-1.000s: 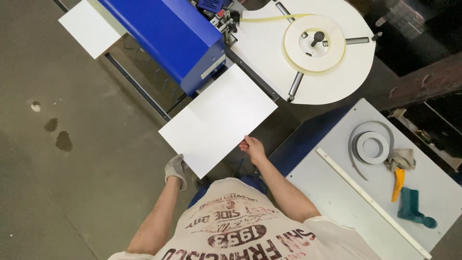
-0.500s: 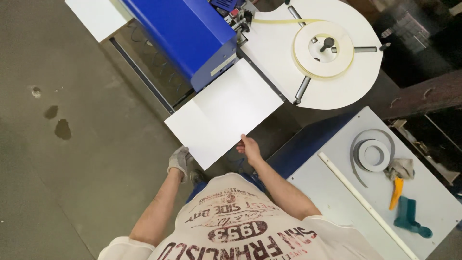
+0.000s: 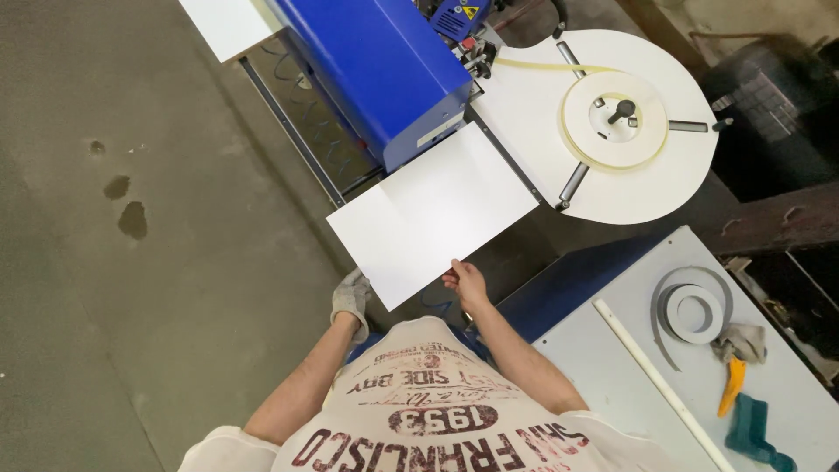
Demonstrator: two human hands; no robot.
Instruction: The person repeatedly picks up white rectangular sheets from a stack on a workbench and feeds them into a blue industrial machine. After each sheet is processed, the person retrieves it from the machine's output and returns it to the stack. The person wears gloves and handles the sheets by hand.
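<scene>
A white rectangular panel (image 3: 434, 210) lies flat in front of me, its far edge against the blue machine (image 3: 376, 70). My left hand (image 3: 352, 297), in a grey work glove, grips the panel's near left corner. At the near edge, further right, my bare right hand (image 3: 466, 281) holds the panel with its fingers on the board. Beside the machine stands a round white reel table (image 3: 612, 188) carrying a coil of pale edge band (image 3: 614, 118), with a strip running from it into the machine.
A grey table (image 3: 612, 367) at my right holds a coil of grey band (image 3: 690, 310), a long white strip (image 3: 664, 385), a rag (image 3: 743, 341), an orange tool (image 3: 732, 385) and a teal tool (image 3: 752, 428). Another white panel (image 3: 229, 24) sticks out beyond the machine. Concrete floor (image 3: 131, 262) lies to the left.
The panel has slid a little further toward the blue machine, with both hands following its near edge. The view has shifted slightly.
</scene>
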